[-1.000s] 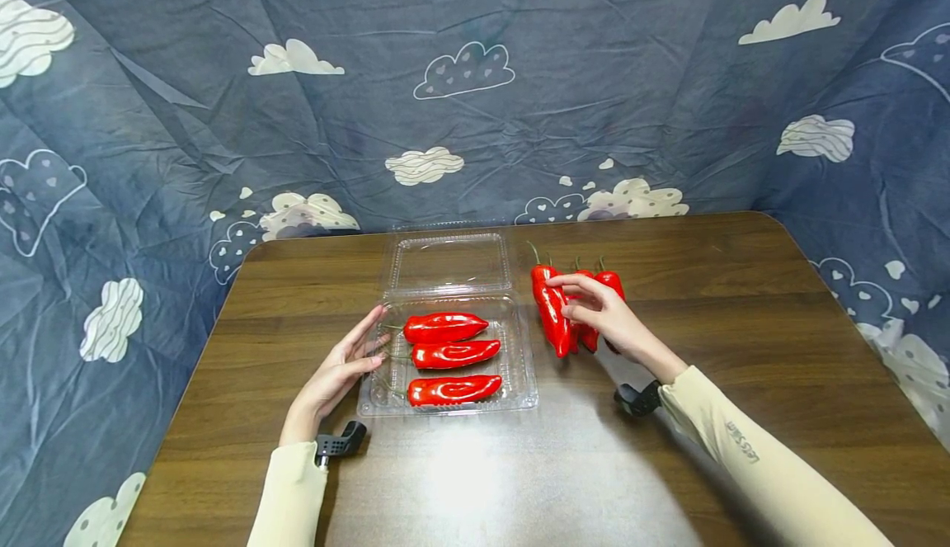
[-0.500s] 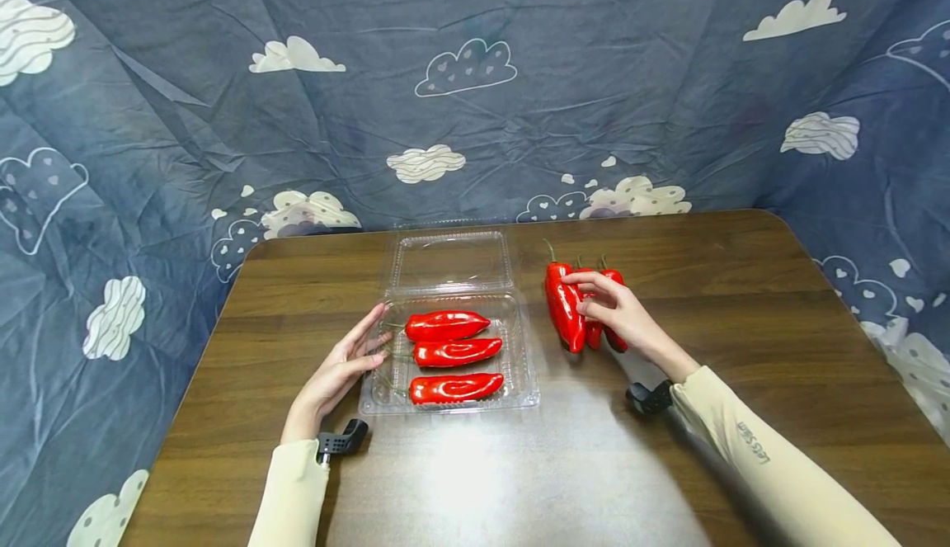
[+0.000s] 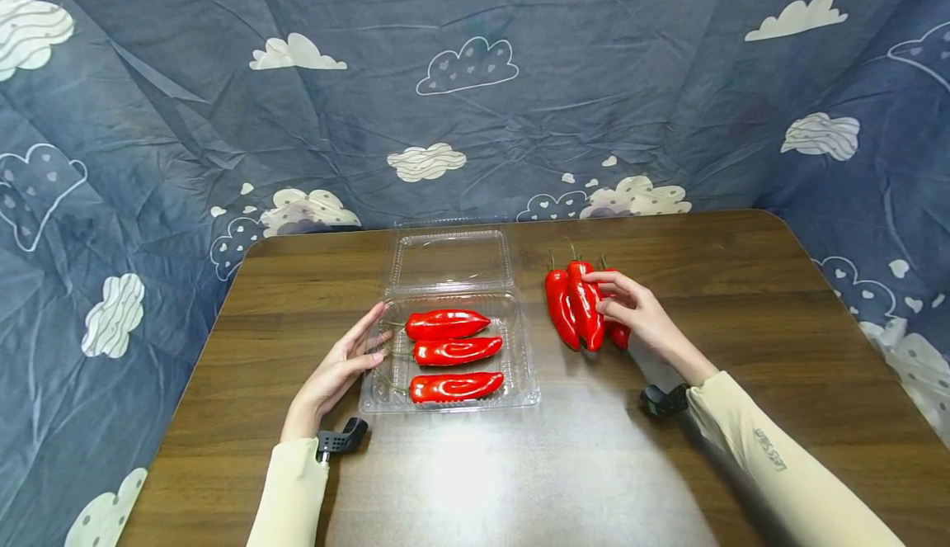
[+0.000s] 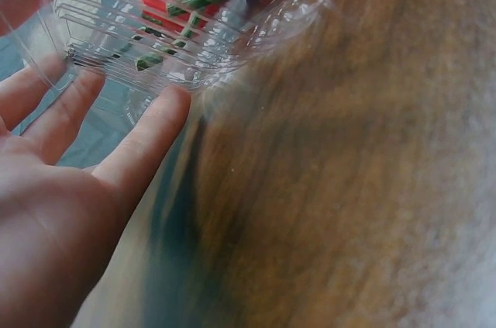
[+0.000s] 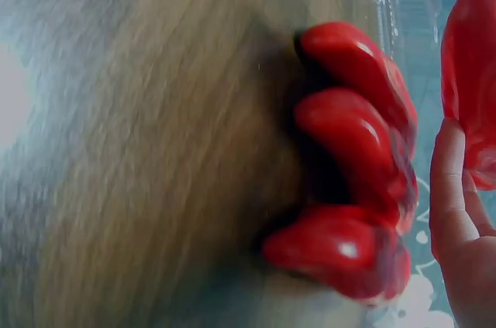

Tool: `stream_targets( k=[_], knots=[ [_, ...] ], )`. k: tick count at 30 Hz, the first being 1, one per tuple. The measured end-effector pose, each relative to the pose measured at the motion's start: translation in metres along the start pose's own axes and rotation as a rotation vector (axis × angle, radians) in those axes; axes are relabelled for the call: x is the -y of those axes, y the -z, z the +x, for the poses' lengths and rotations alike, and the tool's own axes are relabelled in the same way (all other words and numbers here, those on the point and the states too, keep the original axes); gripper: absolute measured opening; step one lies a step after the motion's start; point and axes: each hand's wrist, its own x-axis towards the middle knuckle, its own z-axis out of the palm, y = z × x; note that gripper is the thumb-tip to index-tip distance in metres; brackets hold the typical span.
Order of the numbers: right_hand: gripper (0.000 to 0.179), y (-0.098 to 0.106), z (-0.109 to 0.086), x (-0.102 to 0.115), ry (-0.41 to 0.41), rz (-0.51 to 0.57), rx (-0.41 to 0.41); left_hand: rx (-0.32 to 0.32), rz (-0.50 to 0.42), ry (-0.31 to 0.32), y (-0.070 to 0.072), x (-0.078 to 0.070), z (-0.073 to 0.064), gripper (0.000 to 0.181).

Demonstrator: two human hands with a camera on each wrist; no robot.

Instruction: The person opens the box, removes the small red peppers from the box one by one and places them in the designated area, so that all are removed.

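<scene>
The spread left hand [image 3: 336, 375] touches the clear container [image 3: 528, 370]; right of it, the right hand [image 3: 640, 316] pinches a red pepper [image 3: 585, 308].

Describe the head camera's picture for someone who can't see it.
A person's right hand holds a red pepper near other peppers on a wooden table. The left hand touches an open, clear plastic box with three red peppers inside. A blue cloud-print cloth hangs behind.
</scene>
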Motion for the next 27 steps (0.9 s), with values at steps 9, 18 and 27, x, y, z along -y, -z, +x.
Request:
stream_targets(
  k=[9,18,27],
  knots=[
    [0.036,0.015,-0.005,0.002,-0.038,0.055,-0.047,-0.004,0.003,0.004,0.0,0.001,0.0,0.073],
    [0.035,0.026,-0.01,-0.003,-0.036,0.083,-0.064,-0.003,0.003,0.001,0.0,0.0,0.0,0.073],
    [0.036,0.038,-0.015,-0.01,-0.037,0.108,-0.089,0.001,-0.003,0.004,0.0,0.0,0.0,0.073]
  ],
)
